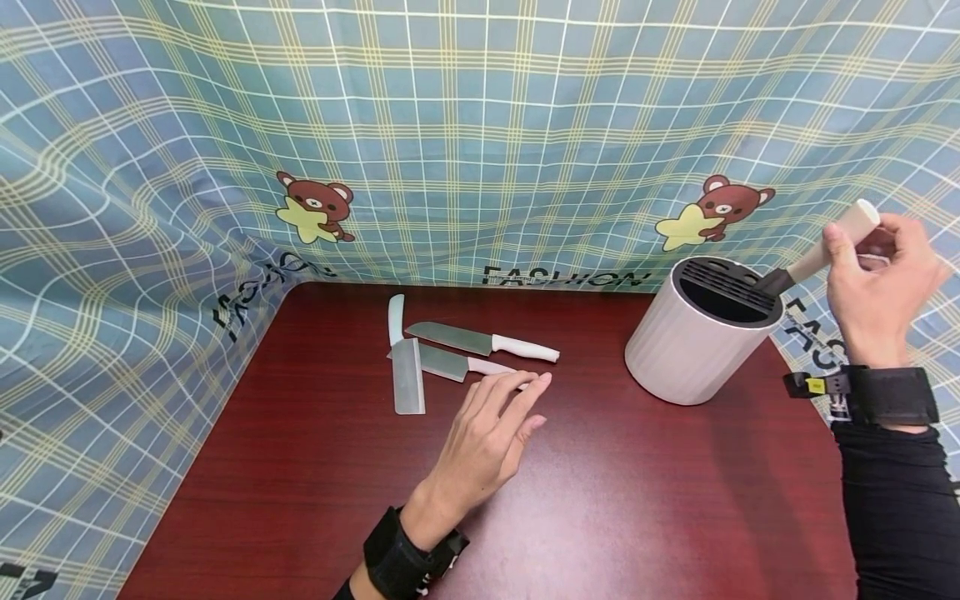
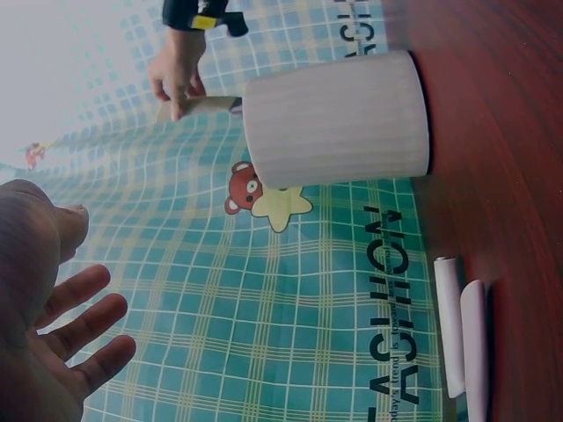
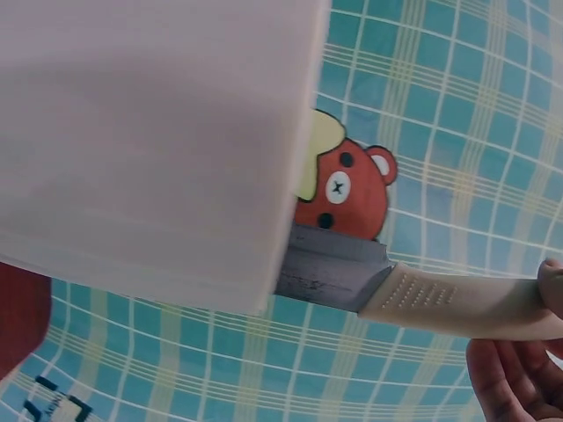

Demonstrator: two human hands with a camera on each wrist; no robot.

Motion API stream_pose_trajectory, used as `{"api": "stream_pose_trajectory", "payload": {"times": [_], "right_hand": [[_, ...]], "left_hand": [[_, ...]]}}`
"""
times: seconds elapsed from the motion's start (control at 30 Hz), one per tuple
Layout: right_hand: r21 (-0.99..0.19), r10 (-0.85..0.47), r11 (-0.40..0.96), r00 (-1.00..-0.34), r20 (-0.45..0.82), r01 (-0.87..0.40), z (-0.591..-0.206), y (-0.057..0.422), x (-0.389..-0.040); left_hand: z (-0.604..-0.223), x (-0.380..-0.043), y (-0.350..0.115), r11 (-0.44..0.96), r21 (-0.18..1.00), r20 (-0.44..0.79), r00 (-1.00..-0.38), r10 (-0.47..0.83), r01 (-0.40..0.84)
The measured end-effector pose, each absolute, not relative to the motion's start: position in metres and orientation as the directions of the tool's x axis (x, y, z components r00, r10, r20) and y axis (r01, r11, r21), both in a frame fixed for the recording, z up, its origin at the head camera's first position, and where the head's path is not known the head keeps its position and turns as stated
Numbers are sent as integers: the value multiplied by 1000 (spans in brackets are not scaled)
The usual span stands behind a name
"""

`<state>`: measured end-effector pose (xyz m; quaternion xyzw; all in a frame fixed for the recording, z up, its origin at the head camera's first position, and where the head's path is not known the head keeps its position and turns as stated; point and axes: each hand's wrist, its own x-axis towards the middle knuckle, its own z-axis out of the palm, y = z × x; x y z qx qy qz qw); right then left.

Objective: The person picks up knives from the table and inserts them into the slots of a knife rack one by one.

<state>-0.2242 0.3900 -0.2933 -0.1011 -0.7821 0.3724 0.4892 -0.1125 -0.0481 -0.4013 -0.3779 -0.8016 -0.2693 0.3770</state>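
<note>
The right hand (image 1: pixel 881 292) pinches the end of a knife (image 1: pixel 812 261), its fingers clamped on the cream handle. Just beyond those fingers, the tilted blade runs down into the round holder (image 1: pixel 693 358); which slot it sits in, I can't tell. Gripping so near the butt probably gives little control: the blade could twist, catch on the slats or scrape the rim. A sideways push might tip the holder, as no hand steadies it.

The left hand (image 1: pixel 483 437) has its fingers loosely extended and holding nothing, thumb apart, over the handle of a pink-handled knife (image 1: pixel 442 362). Past these fingertips lies a white-handled knife (image 1: pixel 525 347); farther to their left, a cleaver (image 1: pixel 407 379) rests across the pink-handled knife's blade. Lifting the lower one could drag the cleaver round, its edge loose near the fingers.

The gripped handle is smooth with raised dots. The holder is a pale, faintly ribbed cylinder with a black slatted insert (image 1: pixel 720 282). Under the left fingers, the reddish, wood-grained surface (image 1: pixel 637 500) is glossy; behind everything hangs creased checked cloth (image 1: pixel 450 167).
</note>
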Motion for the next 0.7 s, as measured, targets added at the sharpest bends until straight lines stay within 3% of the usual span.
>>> {"api": "stream_pose_trajectory", "payload": {"times": [0.37,0.7], "right_hand": [[-703,524,683,-538,661,-200,-301,366,-212],[-711,519,675,-558,647,-197,-321,388,-230]], "left_hand": [[-403,-111,-48,569,149,810,-430,400,809],[-404,-110,-49,568,158,806,-438,399,808]]}}
